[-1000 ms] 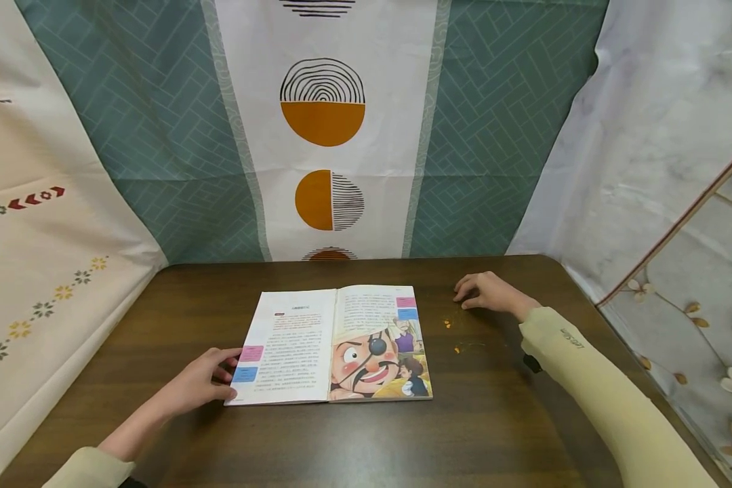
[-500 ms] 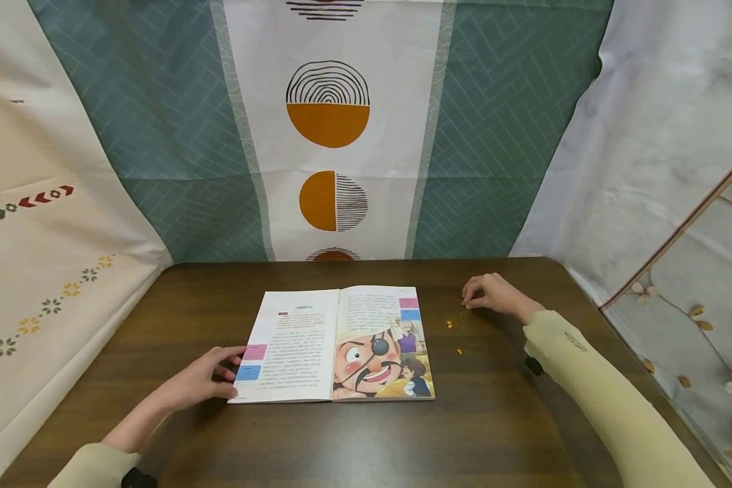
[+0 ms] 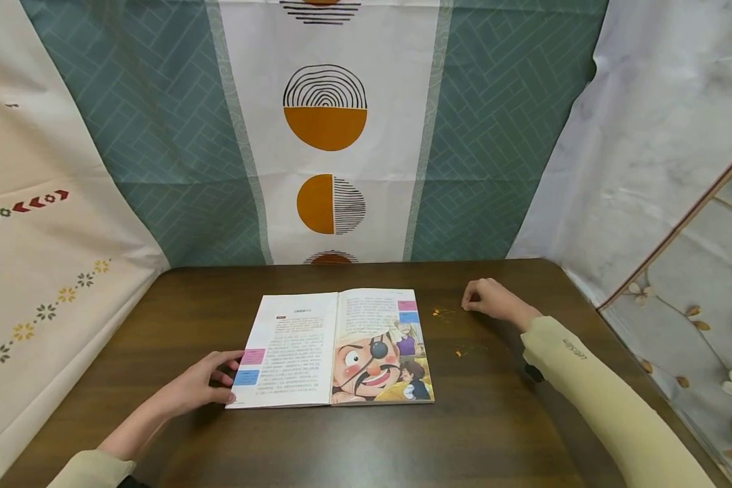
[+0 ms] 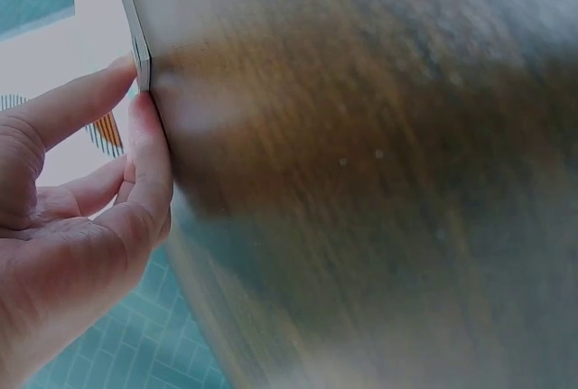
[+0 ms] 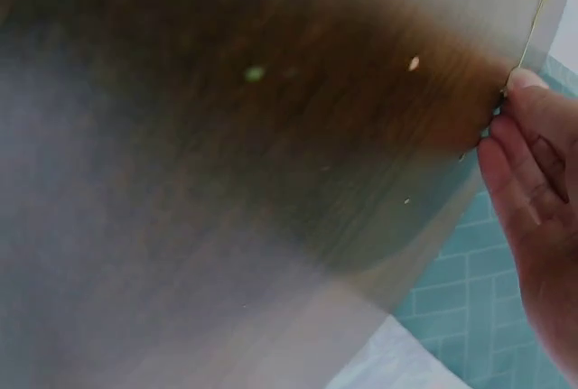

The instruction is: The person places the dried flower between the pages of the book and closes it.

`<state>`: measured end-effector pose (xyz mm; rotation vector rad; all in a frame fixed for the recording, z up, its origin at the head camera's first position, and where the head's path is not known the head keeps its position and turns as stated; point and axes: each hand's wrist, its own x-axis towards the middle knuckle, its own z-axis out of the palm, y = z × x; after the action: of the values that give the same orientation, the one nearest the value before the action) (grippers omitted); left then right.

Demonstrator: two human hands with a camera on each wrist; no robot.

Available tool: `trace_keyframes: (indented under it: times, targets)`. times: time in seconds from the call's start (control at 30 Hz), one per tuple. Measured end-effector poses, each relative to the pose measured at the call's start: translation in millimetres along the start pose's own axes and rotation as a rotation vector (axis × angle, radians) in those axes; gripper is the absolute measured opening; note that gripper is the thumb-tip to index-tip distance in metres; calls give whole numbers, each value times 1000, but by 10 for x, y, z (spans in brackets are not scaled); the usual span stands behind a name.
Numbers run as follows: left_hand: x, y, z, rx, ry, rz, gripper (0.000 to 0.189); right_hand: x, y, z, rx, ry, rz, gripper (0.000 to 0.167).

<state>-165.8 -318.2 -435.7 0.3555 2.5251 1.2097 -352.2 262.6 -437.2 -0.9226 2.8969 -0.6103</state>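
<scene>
An open picture book (image 3: pixel 305 352) lies flat on the brown table (image 3: pixel 366 447), a cartoon pirate with an eyepatch filling much of its right page. My left hand (image 3: pixel 192 386) rests at the book's left edge, thumb by the near corner and fingers farther up the edge. Beyond the book's right side, my right hand (image 3: pixel 494 299) pinches the thin stem of a dried flower sprig (image 3: pixel 437 312) between thumb and fingertips. The right wrist view shows the stem (image 5: pixel 533 28) running up from the thumb tip. A second small yellow sprig (image 3: pixel 459 353) lies nearer on the table.
A patterned curtain (image 3: pixel 323 135) hangs behind the table's far edge. Cream cloth (image 3: pixel 49 257) hangs on the left, and pale floral cloth (image 3: pixel 677 224) on the right. Tiny loose specks (image 5: pixel 414 63) lie on the table near my right hand.
My right hand's fingers have closed together on the stem, and the far flower sprig has shifted up and left toward the book. My left hand stays at the book's edge.
</scene>
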Motion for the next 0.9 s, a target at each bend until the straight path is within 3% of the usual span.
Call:
trace_keyframes:
  times: [0.33,0.53,0.9]
  targets:
    - [-3,16,8,10,1,-21,78,16,-95,-56,-109,-59,-52,11]
    - [-16,29,-2,17,8,-29,78,-28,-49,-106,-22,-62,18,13]
    - [-2,42,2,27,6,-35,78,-122,-18,-59,33,14,30,14]
